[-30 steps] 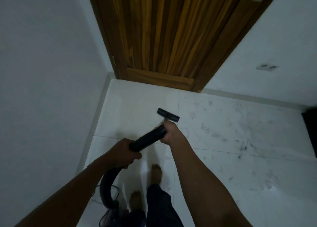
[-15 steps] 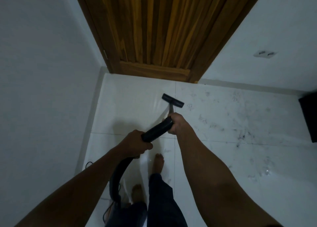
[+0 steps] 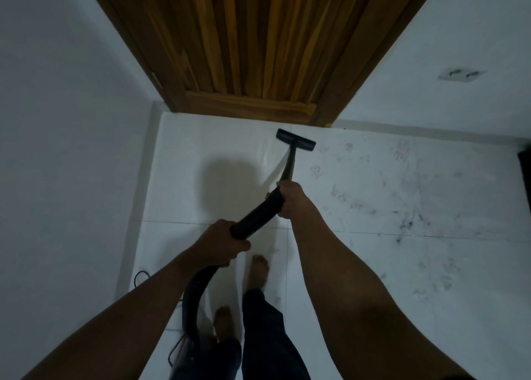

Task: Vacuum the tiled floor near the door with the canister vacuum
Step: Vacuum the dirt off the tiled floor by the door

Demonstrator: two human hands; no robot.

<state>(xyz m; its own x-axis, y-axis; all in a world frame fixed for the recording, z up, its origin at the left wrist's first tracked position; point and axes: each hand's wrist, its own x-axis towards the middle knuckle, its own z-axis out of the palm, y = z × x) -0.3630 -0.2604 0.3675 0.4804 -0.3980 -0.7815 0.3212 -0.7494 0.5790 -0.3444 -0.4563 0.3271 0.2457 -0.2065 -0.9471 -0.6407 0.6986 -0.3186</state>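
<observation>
Left hand (image 3: 221, 244) and right hand (image 3: 291, 200) gripped the hose (image 3: 255, 216) (both wrapped); nozzle (image 3: 296, 140) near the door (image 3: 258, 63), overreach could bang it

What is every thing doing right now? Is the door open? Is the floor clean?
Door: looks shut.
Floor: dark dirt marks on the right tiles.
Nozzle: down on the floor, close to the door.
Hose: held by both hands.
Left hand: grips the hose's rear part.
Right hand: grips the hose's front end.
Feet: bare, standing on the tiles.
</observation>
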